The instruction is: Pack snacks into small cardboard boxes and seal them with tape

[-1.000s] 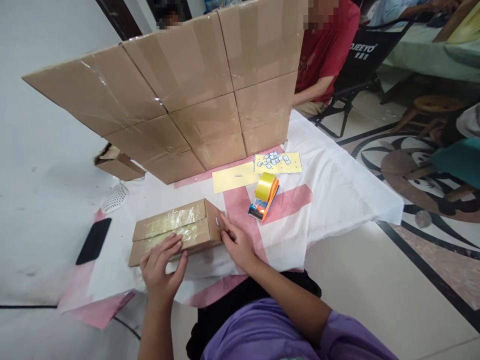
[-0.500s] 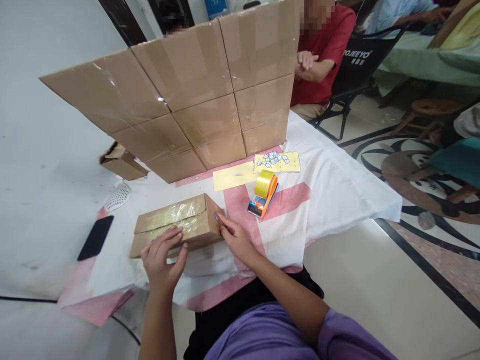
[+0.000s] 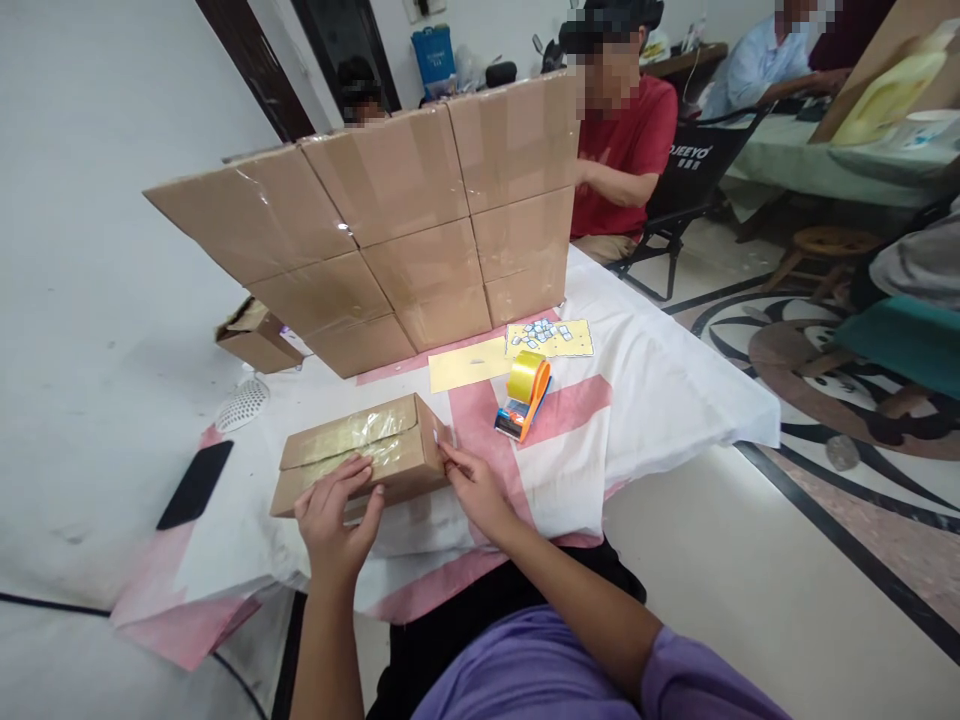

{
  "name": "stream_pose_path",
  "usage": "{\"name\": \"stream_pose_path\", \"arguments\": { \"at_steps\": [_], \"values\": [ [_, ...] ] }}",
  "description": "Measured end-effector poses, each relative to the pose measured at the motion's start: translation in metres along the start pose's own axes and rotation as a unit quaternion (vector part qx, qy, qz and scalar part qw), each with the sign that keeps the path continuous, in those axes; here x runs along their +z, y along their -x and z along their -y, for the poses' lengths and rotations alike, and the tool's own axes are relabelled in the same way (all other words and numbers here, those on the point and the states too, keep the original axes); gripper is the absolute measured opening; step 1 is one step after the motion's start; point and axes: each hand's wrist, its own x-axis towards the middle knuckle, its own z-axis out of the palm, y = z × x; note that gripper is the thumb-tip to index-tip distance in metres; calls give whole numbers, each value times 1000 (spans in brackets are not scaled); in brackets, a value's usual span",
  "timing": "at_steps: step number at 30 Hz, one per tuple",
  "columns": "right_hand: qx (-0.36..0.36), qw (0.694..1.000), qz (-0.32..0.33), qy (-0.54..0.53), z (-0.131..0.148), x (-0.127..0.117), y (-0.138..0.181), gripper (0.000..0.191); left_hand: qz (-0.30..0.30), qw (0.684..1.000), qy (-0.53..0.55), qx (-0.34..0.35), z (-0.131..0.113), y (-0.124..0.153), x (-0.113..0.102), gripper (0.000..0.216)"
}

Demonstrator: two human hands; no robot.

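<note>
A small brown cardboard box [image 3: 360, 455] sealed with clear tape lies on the white and pink cloth [image 3: 637, 380]. My left hand [image 3: 335, 515] rests with spread fingers on the box's near side. My right hand [image 3: 471, 483] presses its fingertips against the box's right end, by a small white sticker [image 3: 436, 437]. A yellow tape roll in an orange dispenser [image 3: 525, 395] lies just right of the box.
A wall of stacked taped cardboard boxes [image 3: 405, 220] stands behind. Two yellow sheets [image 3: 469, 363], one bearing several small stickers [image 3: 541, 330], lie before it. A black phone [image 3: 195, 484] and a white mesh piece [image 3: 241, 403] sit left. A person in red [image 3: 626, 150] sits beyond.
The view has tilted up, showing more of the room. My hands stay on the box, with the right fingertips still at its end.
</note>
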Motion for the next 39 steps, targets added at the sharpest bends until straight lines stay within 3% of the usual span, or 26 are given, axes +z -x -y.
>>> {"name": "stream_pose_path", "arguments": {
  "at_steps": [3,7,12,14,18,22,25,29,32,36,39],
  "values": [
    [-30,997,43,62,4,-7,-3,44,-5,1000,0,4,0,1,0,15],
    [-76,978,82,178,8,-16,-9,62,-11,1000,-2,25,1,0,1,12],
    [-72,972,105,200,2,-19,-13,67,-33,999,-16,39,1,0,4,10],
    [-75,962,115,234,5,-21,-15,86,-40,998,-17,42,1,1,4,10],
    [-101,911,186,354,28,-26,-29,145,-47,997,-18,54,1,4,2,10],
    [-181,864,285,373,62,-24,-52,150,-60,996,-16,64,-3,13,-1,10],
    [-228,841,310,380,83,-21,-54,147,-70,996,-12,58,-9,22,-3,14],
    [-229,858,276,368,102,-26,-28,126,-60,997,-1,43,-23,29,-10,23],
    [-217,885,226,344,119,-50,5,110,-73,996,-17,58,-36,33,-14,37],
    [-231,901,118,349,148,-116,58,96,-134,990,-13,49,-46,41,-7,60],
    [-263,883,-17,389,173,-180,97,84,-143,990,15,-4,-43,47,7,62]
  ]
}}
